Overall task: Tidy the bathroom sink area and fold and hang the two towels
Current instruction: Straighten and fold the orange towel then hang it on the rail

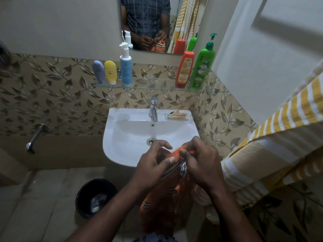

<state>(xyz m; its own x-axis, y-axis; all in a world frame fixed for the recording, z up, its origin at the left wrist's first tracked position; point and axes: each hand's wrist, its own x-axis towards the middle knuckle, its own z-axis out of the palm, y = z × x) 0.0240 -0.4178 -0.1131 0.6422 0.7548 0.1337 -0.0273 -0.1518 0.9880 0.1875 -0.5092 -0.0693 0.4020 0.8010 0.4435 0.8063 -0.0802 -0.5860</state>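
Just in front of the white sink (125,137), two hands hold the orange towel (164,206). The left hand (153,159) and the right hand (201,161) are close together, with their fingers curled tight on its top edge. The rest of it hangs down. A yellow striped towel (262,163) hangs on the right. A green bottle (203,67) stands on the glass shelf (153,84).

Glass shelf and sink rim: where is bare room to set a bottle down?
Glass shelf: bare middle stretch between the white pump bottle and the red bottle; both ends are crowded. Sink rim: bare left of the tap; the soap dish fills the right.
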